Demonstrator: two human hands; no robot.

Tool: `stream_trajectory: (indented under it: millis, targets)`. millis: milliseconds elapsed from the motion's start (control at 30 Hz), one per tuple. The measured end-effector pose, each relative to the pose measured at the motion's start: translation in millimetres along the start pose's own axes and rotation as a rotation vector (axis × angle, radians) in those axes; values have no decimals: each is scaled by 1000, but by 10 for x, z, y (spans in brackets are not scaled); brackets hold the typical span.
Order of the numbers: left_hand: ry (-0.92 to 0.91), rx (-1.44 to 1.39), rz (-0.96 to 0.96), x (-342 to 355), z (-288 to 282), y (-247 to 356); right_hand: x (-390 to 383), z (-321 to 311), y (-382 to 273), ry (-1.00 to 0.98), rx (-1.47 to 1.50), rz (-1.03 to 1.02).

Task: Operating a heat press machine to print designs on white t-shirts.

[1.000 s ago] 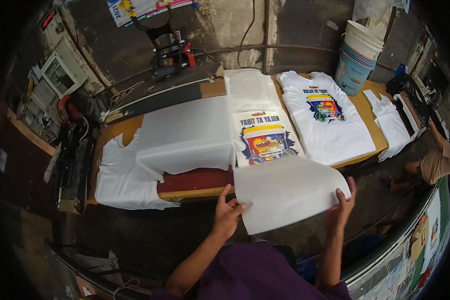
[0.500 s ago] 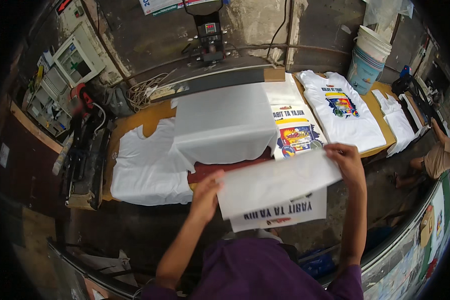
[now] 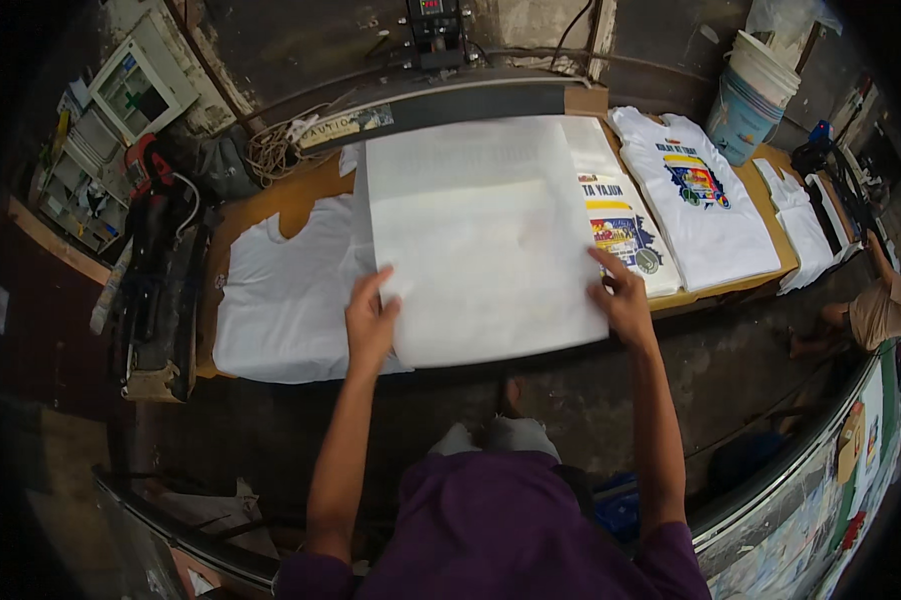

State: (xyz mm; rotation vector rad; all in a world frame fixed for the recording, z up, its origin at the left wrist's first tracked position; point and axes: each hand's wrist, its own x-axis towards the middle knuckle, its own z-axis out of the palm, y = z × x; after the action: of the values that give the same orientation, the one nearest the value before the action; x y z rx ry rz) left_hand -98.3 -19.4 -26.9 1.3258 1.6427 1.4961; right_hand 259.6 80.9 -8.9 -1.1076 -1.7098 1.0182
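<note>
A large white printed transfer sheet (image 3: 481, 250), its blank back facing up, lies over the white shirt stretched on the heat press's lower bed. Faint print shows through near its far edge. At its left edge my left hand (image 3: 373, 325) grips the sheet between thumb and fingers. My right hand (image 3: 626, 305) has the opposite edge near the front corner. Left of the sheet spreads a plain white shirt (image 3: 291, 290). To the right, a stack of printed sheets (image 3: 626, 225) with mirrored lettering is partly covered. Beyond it lies a white shirt (image 3: 698, 200) with a colourful print.
Behind the bed stands the press's black control unit (image 3: 436, 35). Coiled cord (image 3: 279, 150) and a red-and-black machine (image 3: 156, 190) are at the left. Stacked buckets (image 3: 751, 100) stand at the back right. Another person's arm and leg (image 3: 876, 305) show at the far right.
The sheet has moved forward from in front of my body onto the press bed, covering the shirt there. Both hands moved with it, the right one also leftward. The view has shifted slightly.
</note>
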Motion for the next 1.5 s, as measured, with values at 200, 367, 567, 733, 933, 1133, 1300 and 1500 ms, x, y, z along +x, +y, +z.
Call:
stream_trajectory:
  millis: [200,367,567,733,933,1133,1300,1500]
  targets:
    - [1,-121,-206,980,-47,-160,876,291,251,5,113,136]
    - [-24,43,-221,1599,-106,-120,1488,318,272,21,26,143]
    - [-205,293,-279,1891,-184,-90,1799,265,227,-75,-117,185]
    - [-243,442,-298,2210,-135,-148,2096,375,281,-70,-229,108]
    - [-239,693,-205,2237,-40,-196,2035,544,355,-79,-525,13]
    - [-13,1000,476,982,384,-52,1011,817,93,201,-765,-464]
    - [-107,1044,586,650,629,-51,701,1044,60,80,-940,-576]
    - [-138,1025,566,727,617,-99,743,1135,146,64,-968,-482]
